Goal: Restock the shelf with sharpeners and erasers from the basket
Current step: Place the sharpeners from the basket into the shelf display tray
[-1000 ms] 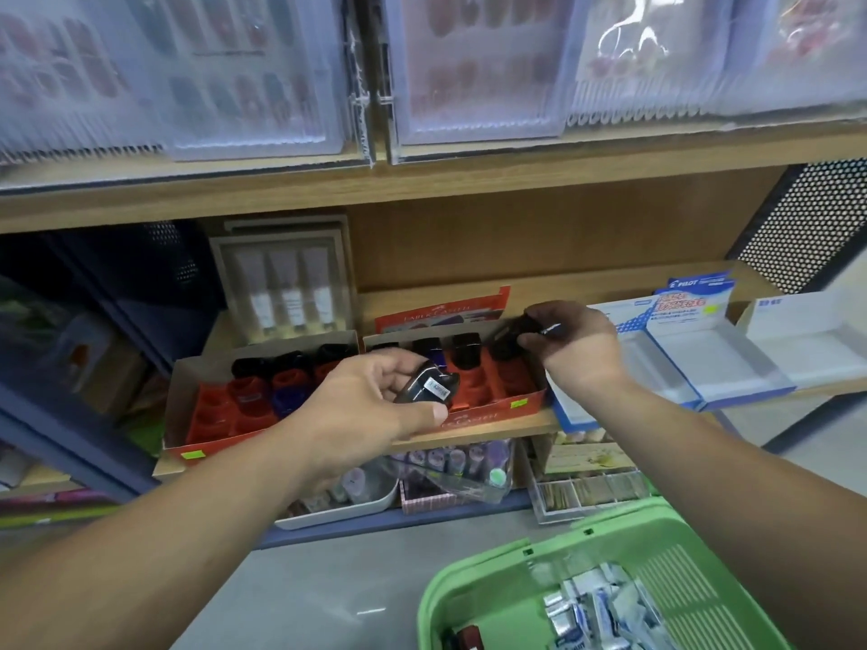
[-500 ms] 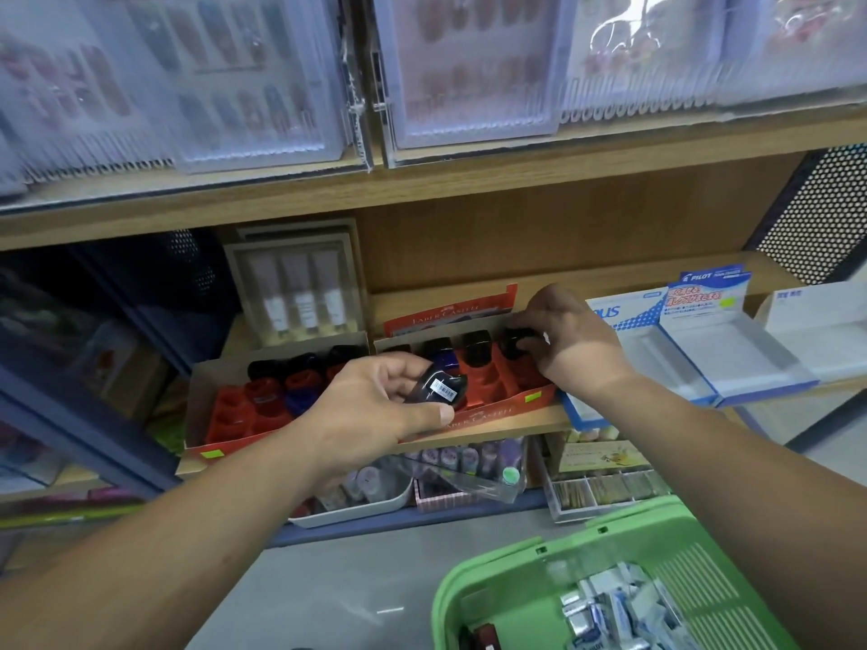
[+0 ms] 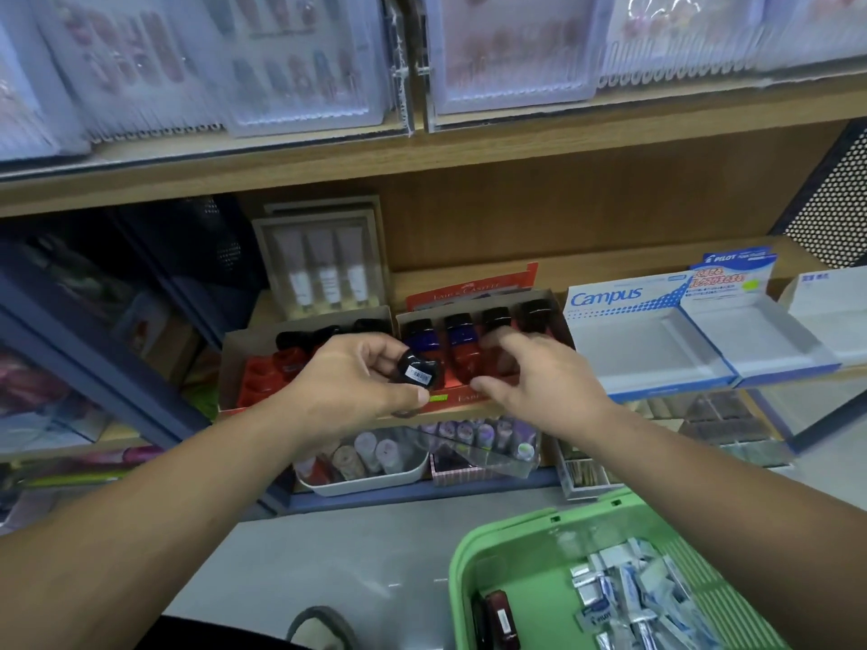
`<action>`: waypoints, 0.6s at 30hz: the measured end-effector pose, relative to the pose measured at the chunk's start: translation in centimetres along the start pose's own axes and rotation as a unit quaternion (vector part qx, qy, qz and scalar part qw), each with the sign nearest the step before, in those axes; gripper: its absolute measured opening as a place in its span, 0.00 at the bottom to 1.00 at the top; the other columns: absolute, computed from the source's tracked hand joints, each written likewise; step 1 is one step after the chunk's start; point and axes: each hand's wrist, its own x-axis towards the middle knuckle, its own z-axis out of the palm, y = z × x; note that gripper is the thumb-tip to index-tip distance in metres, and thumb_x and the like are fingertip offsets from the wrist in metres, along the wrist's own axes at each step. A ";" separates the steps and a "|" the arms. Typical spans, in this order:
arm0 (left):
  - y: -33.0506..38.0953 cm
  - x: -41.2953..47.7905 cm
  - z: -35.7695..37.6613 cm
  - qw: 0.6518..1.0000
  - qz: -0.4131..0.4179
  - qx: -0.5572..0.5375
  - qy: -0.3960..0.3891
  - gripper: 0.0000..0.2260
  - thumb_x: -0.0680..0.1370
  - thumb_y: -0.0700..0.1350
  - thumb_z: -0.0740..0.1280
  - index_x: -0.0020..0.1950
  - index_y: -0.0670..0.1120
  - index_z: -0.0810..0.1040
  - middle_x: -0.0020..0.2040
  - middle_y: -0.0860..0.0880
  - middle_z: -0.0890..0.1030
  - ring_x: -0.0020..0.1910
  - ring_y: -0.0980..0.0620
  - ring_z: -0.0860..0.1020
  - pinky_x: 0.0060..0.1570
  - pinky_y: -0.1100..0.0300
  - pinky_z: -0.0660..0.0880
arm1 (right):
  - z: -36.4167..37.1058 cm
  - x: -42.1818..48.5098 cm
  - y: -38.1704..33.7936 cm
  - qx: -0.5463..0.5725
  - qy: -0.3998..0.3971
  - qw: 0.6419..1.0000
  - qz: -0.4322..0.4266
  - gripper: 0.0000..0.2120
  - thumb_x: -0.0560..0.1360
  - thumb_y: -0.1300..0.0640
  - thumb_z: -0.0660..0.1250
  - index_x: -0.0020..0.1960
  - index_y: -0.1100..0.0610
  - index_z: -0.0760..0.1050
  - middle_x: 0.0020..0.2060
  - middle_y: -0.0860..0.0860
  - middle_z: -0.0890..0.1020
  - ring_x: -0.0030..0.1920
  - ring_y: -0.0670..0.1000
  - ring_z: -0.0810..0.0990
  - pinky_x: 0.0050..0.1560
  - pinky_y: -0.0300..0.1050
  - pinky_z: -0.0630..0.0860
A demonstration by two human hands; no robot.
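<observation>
The left hand [image 3: 356, 382] pinches a small black plastic sharpener with a barcode label [image 3: 419, 372] between thumb and curled fingers. Just beside it, the right hand [image 3: 539, 382] hovers with fingers spread, holding nothing. Behind both, a red cardboard display tray [image 3: 464, 375] of upright sharpeners [image 3: 462, 340] sits on the wooden shelf [image 3: 610, 269]. Below, a green plastic basket [image 3: 469, 565] holds wrapped white erasers [image 3: 628, 588].
</observation>
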 end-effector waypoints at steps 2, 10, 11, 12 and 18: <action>-0.7 -0.4 -1.2 1.000 -0.007 0.008 0.017 0.12 0.70 0.38 0.81 0.51 0.45 0.85 0.44 0.46 0.88 0.40 0.51 0.86 0.40 0.65 0.81 | 0.0 0.0 -0.3 0.001 -0.009 1.000 0.019 0.24 0.76 0.35 0.67 0.68 0.43 0.70 0.47 0.41 0.79 0.49 0.47 0.79 0.48 0.44 0.77; -2.7 -1.5 -5.6 0.994 -0.031 0.012 0.108 0.14 0.70 0.43 0.82 0.52 0.50 0.83 0.44 0.50 0.87 0.40 0.55 0.86 0.40 0.62 0.81 | 1.2 -0.4 -2.2 -0.057 0.047 0.997 0.015 0.25 0.79 0.37 0.65 0.71 0.46 0.70 0.55 0.47 0.83 0.56 0.51 0.82 0.55 0.48 0.78; -3.0 -1.5 -6.2 0.993 -0.024 0.005 0.118 0.15 0.70 0.42 0.81 0.54 0.49 0.82 0.43 0.49 0.86 0.38 0.55 0.86 0.39 0.63 0.81 | 1.3 -0.4 -2.4 -0.073 0.056 0.996 0.004 0.25 0.78 0.37 0.65 0.71 0.46 0.71 0.55 0.48 0.83 0.57 0.52 0.81 0.56 0.49 0.78; -3.2 -1.6 -6.7 0.991 -0.017 -0.001 0.132 0.16 0.71 0.41 0.81 0.56 0.48 0.82 0.42 0.49 0.86 0.35 0.57 0.85 0.36 0.64 0.80 | 1.3 -0.3 -2.7 -0.085 0.070 0.994 -0.010 0.25 0.77 0.36 0.65 0.69 0.47 0.73 0.55 0.49 0.83 0.58 0.53 0.81 0.57 0.50 0.77; -5.2 -0.4 -10.3 0.977 0.031 0.026 0.212 0.15 0.73 0.41 0.79 0.55 0.54 0.80 0.36 0.56 0.80 0.39 0.52 0.84 0.38 0.56 0.82 | 0.6 -0.9 -7.7 -0.036 0.114 0.990 -0.075 0.21 0.77 0.37 0.65 0.65 0.46 0.77 0.54 0.43 0.81 0.55 0.47 0.79 0.52 0.48 0.78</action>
